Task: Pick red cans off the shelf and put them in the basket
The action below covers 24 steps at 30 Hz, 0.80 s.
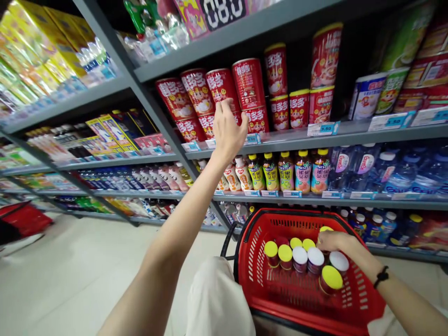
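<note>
Head view shows me the left hand (229,128), thumb spread, before stacked red cans (249,86) a knock could topple; I cannot tell whether the right hand (331,241) grips.

The scene is viewed from head height, facing forward and down with a slant. Shelving (210,44) is seen close across the upper frame, a basket (294,303) nearer at lower right; the far left seems blurred.

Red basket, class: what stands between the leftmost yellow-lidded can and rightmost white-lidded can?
One yellow-lidded can, then two white-lidded cans, as the head view shows.
</note>
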Each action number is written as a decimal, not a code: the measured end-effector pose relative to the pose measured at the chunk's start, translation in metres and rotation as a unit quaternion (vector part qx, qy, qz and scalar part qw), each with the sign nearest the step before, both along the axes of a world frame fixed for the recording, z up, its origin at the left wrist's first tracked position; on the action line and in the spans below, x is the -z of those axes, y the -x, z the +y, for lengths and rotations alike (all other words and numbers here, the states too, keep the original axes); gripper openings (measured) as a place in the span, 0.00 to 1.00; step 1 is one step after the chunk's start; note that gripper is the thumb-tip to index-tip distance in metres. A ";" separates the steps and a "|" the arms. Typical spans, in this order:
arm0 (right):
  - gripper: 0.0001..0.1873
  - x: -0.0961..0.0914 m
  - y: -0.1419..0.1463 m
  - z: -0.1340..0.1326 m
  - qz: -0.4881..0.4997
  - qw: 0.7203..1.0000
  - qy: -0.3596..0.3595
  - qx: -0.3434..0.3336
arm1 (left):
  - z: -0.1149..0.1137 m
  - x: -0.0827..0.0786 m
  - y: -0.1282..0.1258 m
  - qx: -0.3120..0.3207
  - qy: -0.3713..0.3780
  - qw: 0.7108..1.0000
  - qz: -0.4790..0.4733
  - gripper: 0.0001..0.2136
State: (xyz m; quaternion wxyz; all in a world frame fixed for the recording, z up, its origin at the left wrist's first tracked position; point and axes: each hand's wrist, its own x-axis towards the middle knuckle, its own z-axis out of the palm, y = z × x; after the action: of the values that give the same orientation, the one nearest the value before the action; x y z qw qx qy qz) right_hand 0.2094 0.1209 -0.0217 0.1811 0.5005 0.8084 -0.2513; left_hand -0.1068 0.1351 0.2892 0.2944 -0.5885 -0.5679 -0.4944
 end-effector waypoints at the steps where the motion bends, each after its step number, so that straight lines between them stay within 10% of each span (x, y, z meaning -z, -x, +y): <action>1: 0.09 -0.001 0.001 -0.001 -0.005 1.000 0.010 -0.006 | 0.008 -0.010 -0.001 0.000 0.009 1.000 -0.006 0.21; 9: 0.10 -0.014 0.003 -0.011 -0.025 0.999 0.033 -0.016 | 0.045 -0.064 -0.022 -0.062 0.091 0.993 -0.039 0.42; 24: 0.04 -0.026 0.013 -0.018 0.006 0.999 0.024 -0.027 | 0.066 -0.073 -0.055 -0.187 0.111 0.975 -0.040 0.53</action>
State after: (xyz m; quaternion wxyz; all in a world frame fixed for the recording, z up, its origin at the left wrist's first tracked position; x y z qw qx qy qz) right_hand 0.1965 0.1031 0.0048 0.1954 0.4722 0.8165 -0.2685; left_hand -0.0519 0.2006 0.3620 0.2921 -0.4806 -0.7304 -0.3876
